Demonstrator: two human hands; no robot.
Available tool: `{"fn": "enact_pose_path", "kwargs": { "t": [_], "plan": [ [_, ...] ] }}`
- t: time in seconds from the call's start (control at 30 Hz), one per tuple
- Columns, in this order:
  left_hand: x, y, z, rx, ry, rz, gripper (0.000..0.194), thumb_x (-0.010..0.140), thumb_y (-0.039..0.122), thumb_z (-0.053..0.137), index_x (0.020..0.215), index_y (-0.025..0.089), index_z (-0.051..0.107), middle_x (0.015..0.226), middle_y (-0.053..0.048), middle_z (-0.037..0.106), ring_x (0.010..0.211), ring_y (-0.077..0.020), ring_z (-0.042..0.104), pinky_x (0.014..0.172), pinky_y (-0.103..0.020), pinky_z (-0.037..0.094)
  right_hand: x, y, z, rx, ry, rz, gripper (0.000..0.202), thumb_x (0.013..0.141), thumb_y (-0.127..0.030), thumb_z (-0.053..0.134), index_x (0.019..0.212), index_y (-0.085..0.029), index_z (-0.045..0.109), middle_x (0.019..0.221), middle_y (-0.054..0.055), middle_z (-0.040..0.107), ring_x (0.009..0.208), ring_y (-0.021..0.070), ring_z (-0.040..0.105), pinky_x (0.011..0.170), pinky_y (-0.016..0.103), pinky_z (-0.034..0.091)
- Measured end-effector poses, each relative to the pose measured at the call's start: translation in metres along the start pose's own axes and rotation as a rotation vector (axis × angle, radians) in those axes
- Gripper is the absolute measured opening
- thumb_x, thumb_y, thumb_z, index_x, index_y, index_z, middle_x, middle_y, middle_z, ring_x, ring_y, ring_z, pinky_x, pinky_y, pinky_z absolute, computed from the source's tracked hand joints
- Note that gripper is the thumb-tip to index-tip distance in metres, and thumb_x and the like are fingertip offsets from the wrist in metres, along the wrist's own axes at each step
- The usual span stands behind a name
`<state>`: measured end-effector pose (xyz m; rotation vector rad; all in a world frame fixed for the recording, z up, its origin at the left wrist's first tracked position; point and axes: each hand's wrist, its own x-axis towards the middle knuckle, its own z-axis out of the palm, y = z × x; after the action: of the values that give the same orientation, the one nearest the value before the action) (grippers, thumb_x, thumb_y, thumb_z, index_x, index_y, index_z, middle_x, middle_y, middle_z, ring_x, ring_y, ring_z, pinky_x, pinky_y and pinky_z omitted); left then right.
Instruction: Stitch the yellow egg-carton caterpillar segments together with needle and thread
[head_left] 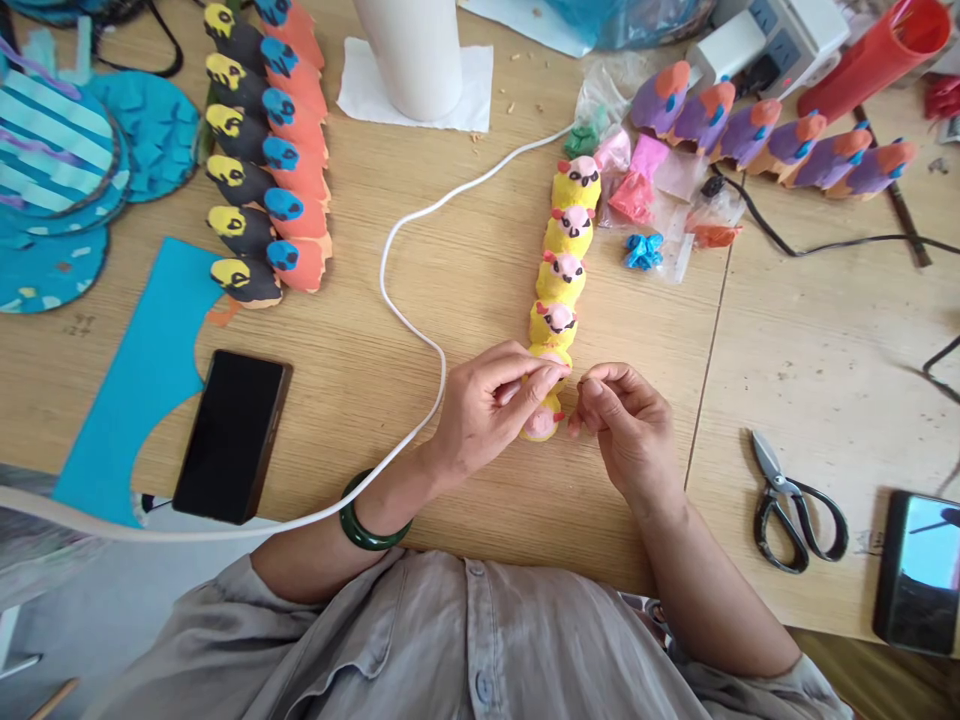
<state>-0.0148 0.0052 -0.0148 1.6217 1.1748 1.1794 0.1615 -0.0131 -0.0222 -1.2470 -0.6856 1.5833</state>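
A row of yellow egg-carton-like cups [561,285] runs away from me, each with a pink face-like patch and red bits at its sides. The farther patches carry black marks; the nearest pink patch [540,424] shows none. My left hand [484,405] lies over the near part of the row, thumb and index finger pinched close to a cup. Just right of the row, my right hand [630,425] has its thumb and fingertips pressed together. Whatever either pinch holds is too small or hidden to make out. Beyond the row lie bags of coloured clay [632,197] and a blue lump [643,251].
Black-and-orange cup rows [289,190] stand left, a purple row [772,135] far right. A white cable [386,260] crosses the table and my left forearm. Scissors [787,500], a phone [232,435], another phone [919,570] and blue card [150,370] lie nearer me.
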Motion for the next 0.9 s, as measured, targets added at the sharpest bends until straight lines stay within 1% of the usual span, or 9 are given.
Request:
{"fn": "enact_pose_path", "kwargs": {
  "t": [0.17, 0.27, 0.37, 0.47, 0.53, 0.63, 0.73, 0.8, 0.9],
  "plan": [
    [-0.0007, -0.0027, 0.002, -0.041, -0.048, 0.023, 0.013, 0.099, 0.026, 0.073, 0.1, 0.016, 0.082, 0.092, -0.006, 0.081, 0.083, -0.0129, 0.074, 0.071, -0.021, 0.057, -0.0015, 0.0008, -0.0004, 0.004, -0.051, 0.009, 0.033, 0.082, -0.046, 0.09, 0.07, -0.02, 0.071, 0.05, -0.008, 0.051, 0.044, 0.007, 0.049, 0.047, 0.021, 0.052],
    [-0.0025, -0.0053, 0.0043, -0.072, -0.066, 0.07, 0.009, 0.093, 0.021, 0.08, 0.101, 0.017, 0.082, 0.096, -0.006, 0.081, 0.087, -0.0133, 0.075, 0.076, -0.021, 0.059, -0.0035, 0.0018, -0.0008, -0.008, -0.066, -0.005, 0.031, 0.084, -0.043, 0.089, 0.071, -0.02, 0.073, 0.052, -0.007, 0.054, 0.046, 0.0072, 0.052, 0.048, 0.021, 0.053],
    [-0.0038, -0.0066, 0.0047, -0.065, -0.066, 0.092, 0.005, 0.093, 0.015, 0.079, 0.097, 0.017, 0.082, 0.095, -0.006, 0.081, 0.092, -0.0137, 0.076, 0.078, -0.021, 0.059, -0.0044, 0.0017, -0.0009, -0.004, -0.086, -0.005, 0.03, 0.088, -0.044, 0.085, 0.074, -0.02, 0.075, 0.057, -0.005, 0.059, 0.049, 0.0077, 0.053, 0.05, 0.021, 0.056],
    [-0.0039, -0.0063, 0.0034, -0.05, -0.048, 0.084, 0.006, 0.095, 0.015, 0.077, 0.098, 0.018, 0.082, 0.094, -0.004, 0.081, 0.091, -0.0128, 0.077, 0.076, -0.019, 0.059, -0.0045, 0.0006, -0.0009, 0.024, -0.101, 0.024, 0.031, 0.093, -0.051, 0.078, 0.085, -0.021, 0.079, 0.065, -0.003, 0.065, 0.052, 0.0093, 0.056, 0.049, 0.023, 0.059],
    [-0.0038, -0.0061, 0.0028, -0.043, -0.036, 0.074, 0.007, 0.095, 0.016, 0.077, 0.099, 0.019, 0.082, 0.093, -0.004, 0.081, 0.09, -0.0124, 0.077, 0.074, -0.018, 0.059, -0.0046, -0.0005, -0.0009, 0.038, -0.123, 0.054, 0.032, 0.095, -0.053, 0.075, 0.091, -0.022, 0.08, 0.068, -0.002, 0.066, 0.052, 0.0098, 0.058, 0.048, 0.024, 0.06],
    [-0.0042, -0.0069, 0.0031, -0.04, -0.034, 0.062, 0.008, 0.096, 0.018, 0.076, 0.099, 0.02, 0.083, 0.095, -0.004, 0.081, 0.088, -0.0124, 0.076, 0.073, -0.02, 0.059, -0.005, -0.0019, -0.0005, 0.037, -0.152, 0.082, 0.029, 0.094, -0.049, 0.077, 0.085, -0.021, 0.079, 0.068, -0.003, 0.066, 0.052, 0.0091, 0.058, 0.048, 0.024, 0.062],
    [-0.0046, -0.0077, 0.0038, -0.046, -0.04, 0.047, 0.009, 0.097, 0.021, 0.076, 0.101, 0.021, 0.084, 0.096, -0.004, 0.082, 0.088, -0.0129, 0.076, 0.07, -0.02, 0.058, -0.0053, -0.0028, 0.0003, 0.037, -0.138, 0.077, 0.026, 0.091, -0.042, 0.082, 0.079, -0.02, 0.076, 0.068, -0.003, 0.066, 0.053, 0.0084, 0.057, 0.048, 0.022, 0.062],
    [-0.0042, -0.0068, 0.0036, -0.049, -0.049, 0.023, 0.011, 0.098, 0.024, 0.075, 0.104, 0.021, 0.084, 0.098, -0.005, 0.082, 0.089, -0.0138, 0.076, 0.068, -0.021, 0.058, -0.0052, -0.0031, 0.0007, 0.042, -0.12, 0.068, 0.025, 0.09, -0.041, 0.084, 0.079, -0.02, 0.076, 0.066, -0.003, 0.066, 0.052, 0.0084, 0.057, 0.048, 0.021, 0.061],
    [-0.0025, -0.0033, 0.0023, -0.033, -0.056, -0.009, 0.016, 0.102, 0.026, 0.069, 0.105, 0.018, 0.083, 0.098, -0.007, 0.082, 0.091, -0.0151, 0.076, 0.073, -0.023, 0.058, -0.0051, -0.003, 0.0008, 0.037, -0.103, 0.067, 0.025, 0.09, -0.04, 0.084, 0.078, -0.02, 0.076, 0.063, -0.003, 0.065, 0.051, 0.0081, 0.057, 0.047, 0.02, 0.06]
  ]
}}
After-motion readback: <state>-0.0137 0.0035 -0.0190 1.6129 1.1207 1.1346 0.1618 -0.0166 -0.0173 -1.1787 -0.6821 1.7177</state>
